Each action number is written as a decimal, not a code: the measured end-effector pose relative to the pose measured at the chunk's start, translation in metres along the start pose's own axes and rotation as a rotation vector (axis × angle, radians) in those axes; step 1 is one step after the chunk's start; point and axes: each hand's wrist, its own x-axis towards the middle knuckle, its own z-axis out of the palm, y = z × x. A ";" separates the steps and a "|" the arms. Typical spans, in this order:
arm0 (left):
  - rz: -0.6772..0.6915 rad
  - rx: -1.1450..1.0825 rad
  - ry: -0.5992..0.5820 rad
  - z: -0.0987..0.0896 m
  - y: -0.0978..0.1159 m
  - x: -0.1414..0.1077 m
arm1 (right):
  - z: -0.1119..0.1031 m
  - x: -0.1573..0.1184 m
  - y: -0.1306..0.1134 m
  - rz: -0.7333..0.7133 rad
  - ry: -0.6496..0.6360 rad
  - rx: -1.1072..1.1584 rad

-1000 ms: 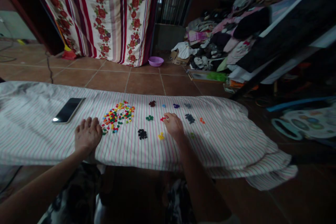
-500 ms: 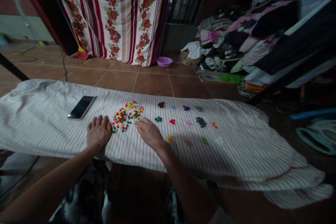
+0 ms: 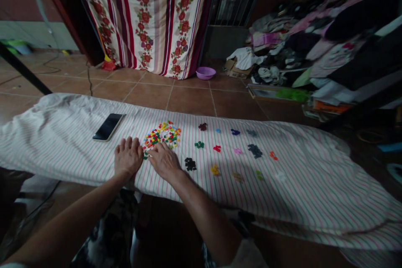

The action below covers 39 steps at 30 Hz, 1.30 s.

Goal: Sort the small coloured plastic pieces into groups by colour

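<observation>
A pile of small multicoloured pieces [image 3: 163,130] lies on the striped cloth [image 3: 301,201]. Flat on the cloth at its left edge rests my left hand [image 3: 128,159], fingers stretched out and holding nothing. My right hand [image 3: 165,161] reaches over the near side of the pile, its fingers drawn together at the tips; whatever is in them is hidden. To the right sit small single-colour groups, among them black pieces [image 3: 190,164], green pieces [image 3: 199,145], red pieces [image 3: 217,148], yellow pieces [image 3: 215,170], dark grey pieces [image 3: 255,151] and orange pieces [image 3: 273,155].
A phone [image 3: 109,127] lies left of the pile. Beyond the cloth-covered surface are a tiled floor, a purple basin [image 3: 205,73], a floral curtain [image 3: 163,21] and a heap of clothes [image 3: 292,46] at the right. Dark poles slant at both sides.
My right hand has moved left across the near side of the pile, uncovering the black group. My left hand stays beside the pile. The view has shifted slightly left.
</observation>
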 end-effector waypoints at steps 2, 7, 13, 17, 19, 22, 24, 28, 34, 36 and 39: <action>-0.007 -0.007 -0.014 0.000 0.000 0.000 | 0.002 0.002 -0.002 0.010 0.005 0.004; -0.013 -0.010 -0.022 0.001 -0.001 0.001 | 0.006 0.005 -0.004 0.006 0.009 -0.012; -0.005 -0.014 -0.008 0.001 -0.001 0.000 | 0.008 0.005 -0.005 0.001 0.036 -0.035; 0.001 -0.015 -0.011 -0.001 0.000 0.000 | 0.005 0.004 -0.005 0.002 0.074 0.014; 0.006 -0.005 -0.008 -0.001 0.000 0.000 | 0.003 0.004 -0.003 -0.006 0.083 0.050; 0.012 0.017 0.002 -0.002 0.001 -0.001 | 0.000 0.002 0.002 -0.008 0.076 0.068; 0.009 0.035 0.007 -0.002 0.001 -0.002 | -0.001 -0.001 0.006 0.020 0.075 0.074; 0.012 0.054 0.005 -0.003 0.002 -0.002 | -0.005 -0.006 0.016 0.079 0.079 0.092; -0.002 0.035 -0.025 -0.007 0.003 -0.002 | -0.025 -0.020 0.037 0.095 0.176 0.095; -0.009 0.023 -0.044 -0.009 0.003 -0.002 | -0.034 -0.026 0.045 0.120 0.199 0.099; -0.012 0.003 -0.057 -0.011 0.004 -0.002 | -0.045 -0.035 0.060 0.171 0.218 0.102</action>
